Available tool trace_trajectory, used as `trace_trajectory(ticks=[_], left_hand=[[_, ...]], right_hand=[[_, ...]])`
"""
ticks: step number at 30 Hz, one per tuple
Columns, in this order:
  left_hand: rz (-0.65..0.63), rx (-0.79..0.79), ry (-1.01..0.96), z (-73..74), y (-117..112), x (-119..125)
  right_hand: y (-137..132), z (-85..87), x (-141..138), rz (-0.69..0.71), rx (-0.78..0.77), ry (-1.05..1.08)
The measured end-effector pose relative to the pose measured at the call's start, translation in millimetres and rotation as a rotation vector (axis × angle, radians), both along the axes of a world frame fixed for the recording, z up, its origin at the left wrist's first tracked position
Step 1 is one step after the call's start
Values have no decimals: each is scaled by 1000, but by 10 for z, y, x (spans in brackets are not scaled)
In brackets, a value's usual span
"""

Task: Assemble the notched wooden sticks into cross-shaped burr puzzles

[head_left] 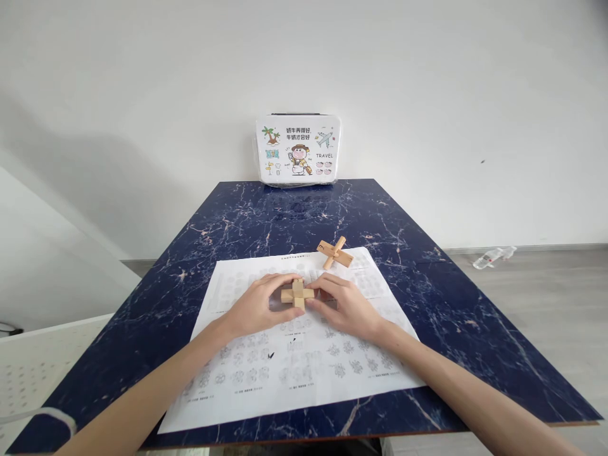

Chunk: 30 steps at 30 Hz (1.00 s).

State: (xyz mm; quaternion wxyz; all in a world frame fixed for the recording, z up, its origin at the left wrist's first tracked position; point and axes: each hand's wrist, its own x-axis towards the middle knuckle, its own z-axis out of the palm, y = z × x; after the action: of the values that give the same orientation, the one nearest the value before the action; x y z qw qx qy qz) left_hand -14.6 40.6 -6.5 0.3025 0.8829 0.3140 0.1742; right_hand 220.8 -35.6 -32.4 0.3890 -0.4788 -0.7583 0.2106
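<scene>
A cross-shaped wooden interlocking puzzle (297, 294) is held between my two hands, just over the printed sheet. My left hand (259, 304) grips it by its far and near ends, thumb nearest me. On the other side, my right hand (345, 305) pinches its right arm between thumb and fingers. Beyond my right hand lies a second wooden puzzle (335, 253), made of crossed pieces, with a dark mark on one end; it rests at the sheet's far edge. Under both hands is a large white sheet (218, 405) with rows of puzzle diagrams.
The blue marbled table (304, 221) carries the sheet. A white cartoon-printed case (299, 150) stands upright at its far end, against the wall. A plastic bottle (494, 256) lies on the floor at right. A white perforated surface (42, 373) is at left.
</scene>
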Motion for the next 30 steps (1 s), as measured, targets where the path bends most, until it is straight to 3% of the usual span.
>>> trace_trajectory(ticks=[30], left_hand=[[-4, 8, 11, 27, -15, 4]], right_hand=[[-7, 12, -4, 4, -18, -3]])
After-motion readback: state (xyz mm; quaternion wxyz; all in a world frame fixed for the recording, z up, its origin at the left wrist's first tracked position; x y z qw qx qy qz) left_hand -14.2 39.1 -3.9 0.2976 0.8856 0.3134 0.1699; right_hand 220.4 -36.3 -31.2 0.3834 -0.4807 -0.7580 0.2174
